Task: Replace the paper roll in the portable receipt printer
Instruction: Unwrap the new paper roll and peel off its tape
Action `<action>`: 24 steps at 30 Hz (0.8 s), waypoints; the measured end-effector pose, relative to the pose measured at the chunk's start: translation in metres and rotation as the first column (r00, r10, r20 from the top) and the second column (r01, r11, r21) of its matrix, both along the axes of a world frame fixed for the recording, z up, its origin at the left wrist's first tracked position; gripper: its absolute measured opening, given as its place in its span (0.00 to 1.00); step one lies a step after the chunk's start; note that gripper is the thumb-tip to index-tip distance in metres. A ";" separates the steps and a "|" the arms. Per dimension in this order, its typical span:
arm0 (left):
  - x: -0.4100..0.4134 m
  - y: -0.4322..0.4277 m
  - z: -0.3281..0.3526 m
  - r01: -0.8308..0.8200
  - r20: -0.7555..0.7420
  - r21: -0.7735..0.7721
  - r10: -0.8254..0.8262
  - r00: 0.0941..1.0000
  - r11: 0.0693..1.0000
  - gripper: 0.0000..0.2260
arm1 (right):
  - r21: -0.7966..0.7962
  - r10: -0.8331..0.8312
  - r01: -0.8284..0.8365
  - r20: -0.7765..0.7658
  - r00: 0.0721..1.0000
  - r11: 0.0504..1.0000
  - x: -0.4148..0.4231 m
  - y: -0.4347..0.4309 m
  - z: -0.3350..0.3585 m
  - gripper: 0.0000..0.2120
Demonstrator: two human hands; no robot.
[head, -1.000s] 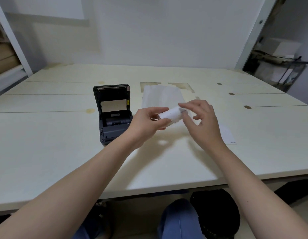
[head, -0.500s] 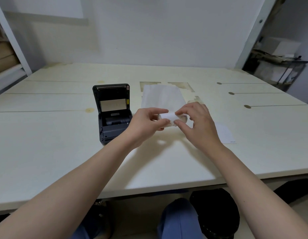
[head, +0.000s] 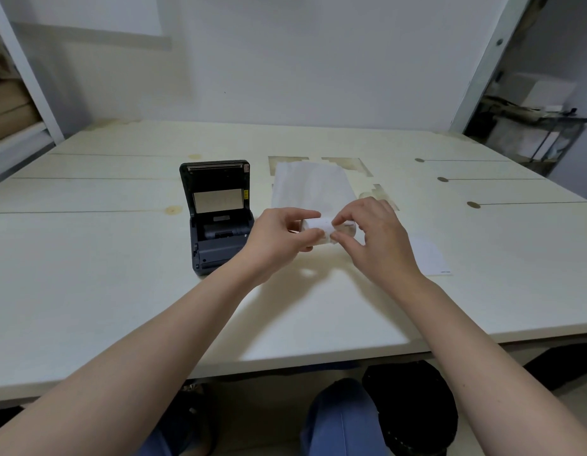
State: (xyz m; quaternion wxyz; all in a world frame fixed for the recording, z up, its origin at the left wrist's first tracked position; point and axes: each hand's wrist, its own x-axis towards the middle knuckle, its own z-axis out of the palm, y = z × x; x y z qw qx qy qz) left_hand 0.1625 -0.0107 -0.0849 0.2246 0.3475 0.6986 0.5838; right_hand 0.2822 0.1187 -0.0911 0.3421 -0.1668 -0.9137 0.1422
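A small white paper roll [head: 320,228] is held above the table between both hands. My left hand [head: 279,240] grips its left end with thumb and fingers. My right hand [head: 372,235] pinches the right part of the roll with its fingertips. To the left stands the dark grey receipt printer [head: 218,225] with its lid tilted up and open; the paper bay looks dark inside. The printer is apart from both hands, just left of my left hand.
A white paper bag or sheet [head: 310,185] lies flat behind the hands. A small white slip [head: 428,256] lies right of my right hand. The pale table [head: 88,274] ends near my knees. Shelving stands at the far left and right.
My right hand has closed in from an open-fingered pose onto the roll's right end. The roll has settled level between both hands. The printer has not moved.
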 end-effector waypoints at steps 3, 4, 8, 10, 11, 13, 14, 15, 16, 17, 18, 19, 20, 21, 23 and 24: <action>0.001 0.000 -0.001 -0.002 0.005 0.006 0.002 1.000 1.000 0.15 | -0.009 0.003 -0.003 0.002 1.000 1.000 0.000 -0.001 0.001 0.06; 0.001 0.000 -0.002 -0.002 0.005 0.007 0.002 1.000 1.000 0.14 | -0.015 0.006 -0.006 0.006 1.000 1.000 0.000 0.000 0.001 0.06; 0.001 -0.001 -0.004 0.006 -0.013 -0.006 -0.006 1.000 1.000 0.15 | -0.031 0.013 -0.011 0.043 0.999 0.999 0.000 0.001 0.002 0.06; 0.001 -0.001 -0.005 0.008 -0.021 -0.016 -0.008 1.000 1.000 0.15 | -0.031 0.016 -0.014 0.063 0.998 0.999 0.000 0.000 0.001 0.06; 0.002 -0.001 -0.005 0.008 -0.015 -0.016 -0.008 1.000 1.000 0.15 | -0.030 0.017 -0.015 0.069 0.997 0.999 0.000 0.000 0.001 0.05; 0.002 -0.001 -0.004 0.006 0.005 -0.011 -0.006 1.000 1.000 0.15 | -0.024 0.019 -0.017 0.061 0.998 1.000 0.000 -0.001 0.000 0.03; 0.002 -0.001 -0.004 0.004 0.008 -0.011 -0.004 1.000 1.000 0.15 | -0.024 0.020 -0.019 0.047 0.999 1.000 0.000 -0.001 -0.001 0.04; 0.002 -0.002 -0.003 0.001 0.008 -0.012 -0.001 1.000 1.000 0.14 | -0.027 0.020 -0.019 0.033 0.999 0.999 0.000 -0.002 -0.001 0.04; 0.002 -0.002 -0.002 -0.001 0.006 -0.012 0.001 1.000 1.000 0.14 | -0.026 0.018 -0.017 0.025 1.000 0.999 0.000 -0.002 -0.001 0.05; 0.001 -0.002 -0.001 -0.002 0.006 -0.009 0.002 1.000 1.000 0.14 | -0.019 0.013 -0.013 0.022 1.000 1.000 0.000 -0.002 -0.001 0.06; 0.001 -0.002 -0.001 -0.004 0.008 -0.010 0.004 1.000 1.000 0.14 | -0.005 0.007 -0.007 0.018 1.000 1.000 0.000 -0.002 -0.001 0.07; 0.002 -0.002 0.000 -0.007 0.014 -0.009 0.007 1.000 1.000 0.14 | 0.008 0.000 0.000 0.012 1.000 1.000 0.000 -0.002 -0.001 0.07; 0.002 -0.002 0.000 -0.010 0.022 -0.007 0.011 1.000 1.000 0.14 | 0.019 -0.005 0.005 0.003 1.000 1.000 -0.001 -0.002 -0.001 0.07; 0.002 -0.002 0.000 -0.015 0.030 -0.006 0.015 0.999 1.000 0.14 | 0.026 -0.008 0.008 -0.006 1.000 1.000 -0.001 -0.002 -0.001 0.06; 0.002 -0.001 -0.001 -0.023 0.031 -0.007 0.023 0.999 1.000 0.14 | 0.021 -0.011 0.011 -0.010 1.000 1.000 -0.001 -0.003 0.000 0.04; 0.002 -0.001 -0.002 -0.027 0.024 -0.009 0.027 0.999 1.000 0.14 | 0.004 -0.010 0.010 -0.002 1.000 1.000 -0.001 -0.003 0.001 0.03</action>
